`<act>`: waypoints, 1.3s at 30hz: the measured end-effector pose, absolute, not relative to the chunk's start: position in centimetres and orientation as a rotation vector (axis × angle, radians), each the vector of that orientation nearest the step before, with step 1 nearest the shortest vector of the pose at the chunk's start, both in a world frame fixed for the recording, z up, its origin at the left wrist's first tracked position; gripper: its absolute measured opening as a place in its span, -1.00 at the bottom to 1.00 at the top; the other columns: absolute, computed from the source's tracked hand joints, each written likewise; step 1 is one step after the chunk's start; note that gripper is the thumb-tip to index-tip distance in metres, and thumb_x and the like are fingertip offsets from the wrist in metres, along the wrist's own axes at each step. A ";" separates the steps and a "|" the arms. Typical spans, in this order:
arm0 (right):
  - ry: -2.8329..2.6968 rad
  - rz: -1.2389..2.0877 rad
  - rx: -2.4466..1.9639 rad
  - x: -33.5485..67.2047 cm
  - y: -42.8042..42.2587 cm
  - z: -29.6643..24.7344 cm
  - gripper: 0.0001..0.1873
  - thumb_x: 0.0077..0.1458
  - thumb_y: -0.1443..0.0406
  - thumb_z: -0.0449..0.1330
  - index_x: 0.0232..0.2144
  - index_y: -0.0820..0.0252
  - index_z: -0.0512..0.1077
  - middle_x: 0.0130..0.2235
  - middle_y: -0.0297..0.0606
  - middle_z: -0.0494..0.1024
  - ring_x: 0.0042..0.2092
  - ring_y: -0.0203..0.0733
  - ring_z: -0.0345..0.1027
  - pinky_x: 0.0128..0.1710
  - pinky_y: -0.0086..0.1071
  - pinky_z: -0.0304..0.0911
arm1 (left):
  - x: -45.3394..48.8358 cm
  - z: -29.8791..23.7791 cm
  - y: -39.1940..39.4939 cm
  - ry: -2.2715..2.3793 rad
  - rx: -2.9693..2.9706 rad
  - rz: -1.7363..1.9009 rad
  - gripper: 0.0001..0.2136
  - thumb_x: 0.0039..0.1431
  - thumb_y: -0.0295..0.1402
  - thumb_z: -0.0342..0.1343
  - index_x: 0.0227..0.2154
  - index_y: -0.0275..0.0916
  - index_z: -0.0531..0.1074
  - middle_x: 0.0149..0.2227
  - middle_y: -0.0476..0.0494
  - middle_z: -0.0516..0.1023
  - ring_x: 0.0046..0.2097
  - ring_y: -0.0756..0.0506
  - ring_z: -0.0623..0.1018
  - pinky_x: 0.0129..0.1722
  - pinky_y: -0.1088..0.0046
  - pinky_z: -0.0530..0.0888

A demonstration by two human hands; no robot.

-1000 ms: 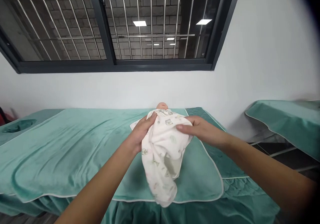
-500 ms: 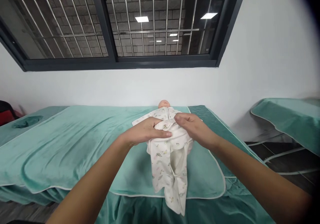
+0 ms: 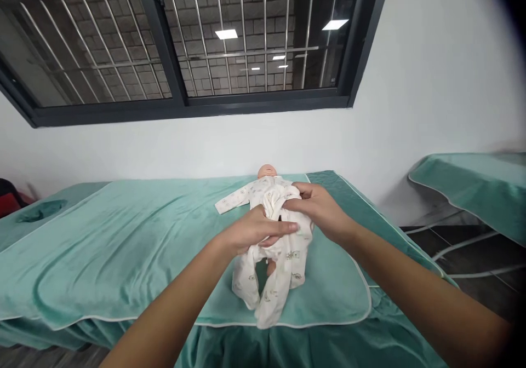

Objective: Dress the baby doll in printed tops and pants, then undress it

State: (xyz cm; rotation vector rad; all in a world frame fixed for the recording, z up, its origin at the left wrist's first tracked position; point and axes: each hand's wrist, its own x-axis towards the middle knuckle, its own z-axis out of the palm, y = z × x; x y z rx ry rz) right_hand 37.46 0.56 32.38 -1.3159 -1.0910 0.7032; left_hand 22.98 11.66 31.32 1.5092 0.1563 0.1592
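A baby doll [image 3: 267, 171] lies on its back on the green bed, head toward the wall. It has on a white printed top [image 3: 234, 200], one sleeve stretched out to the left. Over its lower body are white printed baby pants [image 3: 273, 298], bunched at the upper end with the legs hanging toward me. My left hand [image 3: 257, 230] pinches the bunched cloth between thumb and fingers. On the right side, my right hand [image 3: 318, 206] is closed on the pants' upper edge. A bit of skin-coloured doll limb [image 3: 270, 267] shows between the pant legs; the rest is hidden.
The bed has a light green cover [image 3: 115, 242] over a darker green sheet [image 3: 238, 349]. A face hole [image 3: 41, 211] lies at the far left, near a red and black item [image 3: 9, 198]. Behind are a white wall and barred window [image 3: 246, 45]. Another green-covered bed [image 3: 472, 187] stands right.
The pants have swung and bunched up, their legs now shorter and further left. My left hand has moved slightly right and down. More of the doll's top and left-side sleeve shows.
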 end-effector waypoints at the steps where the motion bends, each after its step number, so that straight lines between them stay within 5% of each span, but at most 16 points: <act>1: -1.088 0.744 -1.275 37.5 0.5 32.3 -0.83 -0.05 0.23 0.29 -0.43 0.21 0.42 -0.45 -0.39 0.41 -0.41 -0.29 0.27 -0.45 -0.45 0.14 | 22.9 31.4 11.6 0.174 1.513 0.221 -0.76 0.04 -0.24 0.30 -0.42 -0.32 0.43 -0.67 0.09 0.28 -0.61 0.10 0.26 -0.60 0.58 0.19; 4: -1.185 1.009 -1.140 38.1 0.0 32.1 -0.75 0.01 0.16 0.29 -0.33 0.21 0.44 -0.34 -0.32 0.48 -0.31 -0.23 0.37 -0.33 -0.40 0.24 | 22.7 31.4 11.6 0.218 1.431 0.422 -0.73 0.03 -0.30 0.31 -0.22 -0.30 0.48 -0.37 -0.10 0.55 -0.29 -0.05 0.52 -0.25 0.46 0.43; 7: -1.384 1.296 -1.163 38.9 -0.5 31.6 -0.68 0.00 0.12 0.32 -0.27 0.22 0.47 -0.30 -0.28 0.52 -0.30 -0.21 0.39 -0.31 -0.38 0.27 | 22.9 30.8 11.8 0.257 1.366 0.447 -0.61 0.04 -0.31 0.29 -0.05 -0.28 0.46 -0.16 -0.21 0.59 -0.12 -0.18 0.56 -0.12 0.34 0.45; 13: -1.121 1.033 -1.163 39.6 0.7 29.6 -0.81 0.04 0.21 0.26 -0.31 0.22 0.50 -0.36 -0.30 0.55 -0.34 -0.22 0.40 -0.34 -0.40 0.26 | 23.3 29.1 11.9 0.343 1.309 0.350 -0.56 0.06 -0.19 0.27 -0.03 -0.33 0.47 -0.17 -0.29 0.62 -0.18 -0.22 0.60 -0.21 0.30 0.49; 17: -0.790 0.902 -0.968 40.7 1.7 28.7 -0.77 0.04 0.27 0.19 -0.23 0.19 0.52 -0.24 -0.28 0.60 -0.22 -0.15 0.45 -0.23 -0.36 0.31 | 22.9 28.3 12.3 0.317 1.359 0.061 -0.48 -0.12 -0.33 0.41 -0.04 -0.35 0.48 -0.14 -0.32 0.61 -0.13 -0.26 0.60 -0.17 0.28 0.51; 22: -0.950 1.167 -1.045 39.9 0.9 26.9 -0.64 0.07 0.13 0.27 -0.12 0.17 0.52 -0.29 -0.23 0.61 -0.24 -0.11 0.49 -0.22 -0.30 0.36 | 23.2 27.6 12.7 0.265 1.192 0.324 -0.45 0.01 -0.31 0.33 0.09 -0.33 0.40 -0.05 -0.36 0.58 -0.09 -0.28 0.60 -0.09 0.22 0.51; 27: -1.162 1.302 -1.175 38.3 0.2 24.8 -0.64 0.01 0.06 0.33 -0.27 0.23 0.55 -0.42 -0.25 0.58 -0.47 -0.18 0.42 -0.45 -0.33 0.31 | 23.7 26.5 12.4 0.256 1.122 0.318 -0.48 0.06 -0.27 0.29 0.09 -0.34 0.41 -0.09 -0.39 0.60 -0.15 -0.29 0.62 -0.17 0.22 0.53; 33: -0.857 1.029 -0.992 39.2 0.5 25.8 -0.56 0.08 0.11 0.31 -0.04 0.19 0.49 -0.14 -0.15 0.61 -0.15 -0.05 0.49 -0.13 -0.25 0.37 | 22.6 25.2 12.3 0.301 1.216 0.131 -0.43 -0.06 -0.33 0.38 0.06 -0.32 0.44 -0.11 -0.33 0.61 -0.14 -0.22 0.62 -0.20 0.36 0.52; 39: -0.730 1.069 -0.919 38.4 0.4 24.9 -0.47 0.07 0.06 0.30 0.04 0.15 0.44 -0.14 -0.14 0.61 -0.16 -0.05 0.51 -0.14 -0.26 0.37 | 23.8 25.2 11.8 0.281 1.058 0.390 -0.44 -0.02 -0.26 0.33 0.08 -0.31 0.41 -0.11 -0.32 0.61 -0.16 -0.25 0.62 -0.09 0.21 0.52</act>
